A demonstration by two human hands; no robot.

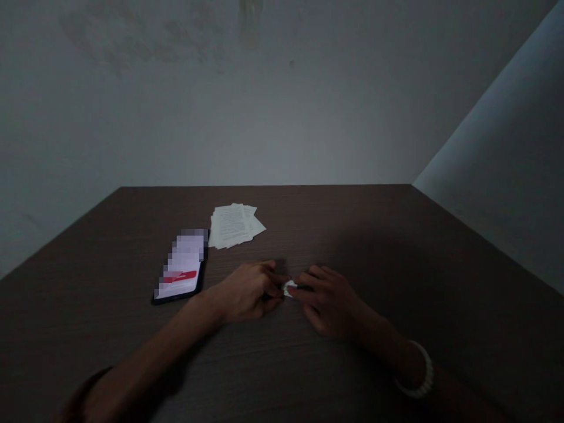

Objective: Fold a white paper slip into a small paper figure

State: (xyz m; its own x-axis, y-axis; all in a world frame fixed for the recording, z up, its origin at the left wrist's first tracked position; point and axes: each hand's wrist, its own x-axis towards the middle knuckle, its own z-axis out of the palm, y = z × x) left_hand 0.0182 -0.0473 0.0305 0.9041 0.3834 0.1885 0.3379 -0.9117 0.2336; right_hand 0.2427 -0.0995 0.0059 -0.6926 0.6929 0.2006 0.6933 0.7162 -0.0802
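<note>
Head view, small white piece (288, 292): between my fingertips, low over the brown table (343, 205), partly covered.
My left hand (252, 291): fingers bent, tips at its left edge; gripping or pressing, cannot tell.
My right hand (328, 299): bent fingers over its right side; grip likewise unclear.
Phone (185, 258): lit, left.
Printed sheets (232, 224): loose pile beyond.

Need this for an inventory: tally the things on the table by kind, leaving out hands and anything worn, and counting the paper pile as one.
Phone: 1
Paper pile: 1
Small white piece between the hands: 1
Total: 3
</note>
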